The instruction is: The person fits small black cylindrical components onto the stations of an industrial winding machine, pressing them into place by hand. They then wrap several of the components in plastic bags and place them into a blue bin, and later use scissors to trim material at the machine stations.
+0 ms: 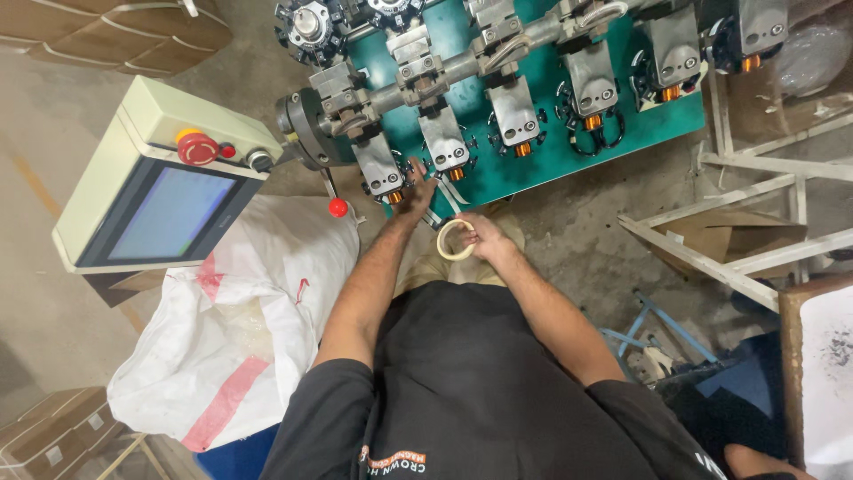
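Nearest the camera, both forearms run from the dark shirt toward the machine, converging just short of its near edge.

Right hand (482, 235): closed around a pale tape roll (456, 240), fingers gripping its right rim. The roll stands nearly face-on to the camera, its open centre visible, its axis pointing roughly up at the viewer. A strip of tape (447, 197) leads from the roll up and to the left, so the strip's long axis slants from the roll toward the far left.

Left hand (415, 197): further out than the right, just left of the strip, fingers narrowed and reaching to the winding station (384, 171) at the near-left corner of the green machine bed (542, 156). Whether the fingertips pinch the tape end cannot be told; they lie touching or just beside it. The left hand is the nearer to the station; the roll lies near and right of it.

Left of the arms, a white sack (240, 311); beyond it, a control panel (160, 191) with a red stop button (196, 148). Farther along the bed, further stations (515, 116) stand in a row to the right.
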Demonstrator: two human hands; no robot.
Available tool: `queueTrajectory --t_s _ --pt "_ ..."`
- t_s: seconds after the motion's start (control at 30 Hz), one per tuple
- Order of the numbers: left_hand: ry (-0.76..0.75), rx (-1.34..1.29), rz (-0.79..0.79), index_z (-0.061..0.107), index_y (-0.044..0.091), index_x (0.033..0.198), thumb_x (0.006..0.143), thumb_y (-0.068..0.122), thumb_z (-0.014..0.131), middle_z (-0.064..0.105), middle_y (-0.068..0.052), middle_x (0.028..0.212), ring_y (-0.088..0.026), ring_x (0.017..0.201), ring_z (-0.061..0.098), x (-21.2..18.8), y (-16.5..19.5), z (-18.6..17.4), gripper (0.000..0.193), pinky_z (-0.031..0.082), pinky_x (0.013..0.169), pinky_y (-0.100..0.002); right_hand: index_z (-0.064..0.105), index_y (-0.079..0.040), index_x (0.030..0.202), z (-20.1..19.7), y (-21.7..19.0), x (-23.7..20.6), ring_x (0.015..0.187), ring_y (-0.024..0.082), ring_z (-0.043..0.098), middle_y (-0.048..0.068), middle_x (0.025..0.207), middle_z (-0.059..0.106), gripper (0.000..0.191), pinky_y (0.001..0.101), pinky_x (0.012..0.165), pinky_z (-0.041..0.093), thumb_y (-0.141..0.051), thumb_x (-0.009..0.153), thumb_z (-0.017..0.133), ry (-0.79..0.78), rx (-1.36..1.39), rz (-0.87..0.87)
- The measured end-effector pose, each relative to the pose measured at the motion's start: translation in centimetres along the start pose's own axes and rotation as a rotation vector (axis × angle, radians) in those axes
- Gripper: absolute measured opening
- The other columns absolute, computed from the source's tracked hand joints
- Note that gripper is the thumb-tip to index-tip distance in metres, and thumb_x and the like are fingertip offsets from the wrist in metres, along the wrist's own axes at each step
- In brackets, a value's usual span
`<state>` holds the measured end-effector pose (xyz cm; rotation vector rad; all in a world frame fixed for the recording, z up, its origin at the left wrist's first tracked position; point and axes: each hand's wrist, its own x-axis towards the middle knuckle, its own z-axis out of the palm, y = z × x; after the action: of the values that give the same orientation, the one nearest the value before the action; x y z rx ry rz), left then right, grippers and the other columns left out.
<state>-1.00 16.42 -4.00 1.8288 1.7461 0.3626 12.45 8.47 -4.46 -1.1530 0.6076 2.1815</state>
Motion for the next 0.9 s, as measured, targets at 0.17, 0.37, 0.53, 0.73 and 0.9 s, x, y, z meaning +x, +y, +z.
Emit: queueTrajectory --t_s 0.17,0.37,0.53,0.73,0.9 --pt "0.343 0.285 0.294 0.057 -0.001 0.126 0.082 0.043 0.077 0.070 -0.010 0.106 -0.030 0.097 0.067 -1.3 -0.4 0.3 0.065 0.054 0.080 -0.048 0.056 -0.011 0.089 0.5 -0.1 0.0 0.044 0.008 0.037 0.001 0.063 0.052 0.013 0.0227 0.039 0.026 -0.013 0.098 0.065 0.084 0.164 0.029" --pt "-0.292 0.172 -0.138 0.058 0.009 0.113 0.084 0.055 0.076 0.071 -0.010 0.100 -0.031 0.096 0.070 -2.6 0.4 1.4 0.057 0.054 0.082 -0.048 0.064 -0.009 0.103 -3.4 1.2 -1.1 0.043 0.009 0.040 0.001 0.063 0.057 0.009 0.0264 0.037 0.028 -0.015 0.097 0.060 0.427 -0.458 -0.411" --pt "-0.414 0.327 0.298 0.061 0.006 0.102 0.076 0.051 0.082 0.071 -0.012 0.090 -0.032 0.080 0.072 -4.8 -0.1 3.0 0.056 0.057 0.064 -0.047 0.069 -0.005 0.105 -7.0 1.6 -1.6 0.044 0.009 0.047 0.002 0.063 0.057 0.016 0.0265 0.040 0.035 -0.013 0.098 0.058 0.403 -0.668 -0.546" --pt "-0.853 -0.863 -0.539 0.069 0.008 0.097 0.085 0.028 0.084 0.067 -0.001 0.077 -0.012 0.064 0.060 -6.6 -1.5 3.5 0.027 0.047 0.051 -0.028 0.072 -0.004 0.120 -6.7 1.4 -1.9 0.046 0.009 0.055 0.003 0.070 0.071 0.037 0.0248 0.044 0.045 -0.009 0.093 0.046 0.143 -0.933 -0.606" --pt "-0.862 -0.964 -0.585 0.065 0.007 0.096 0.088 0.021 0.079 0.073 -0.002 0.081 -0.005 0.065 0.064 -5.4 -2.0 2.8 0.021 0.050 0.050 -0.019 0.052 -0.006 0.142 -4.0 0.9 -1.2 0.052 0.007 0.052 0.005 0.078 0.070 0.046 0.0244 0.048 0.045 -0.008 0.096 0.047 -0.009 -0.937 -0.621"
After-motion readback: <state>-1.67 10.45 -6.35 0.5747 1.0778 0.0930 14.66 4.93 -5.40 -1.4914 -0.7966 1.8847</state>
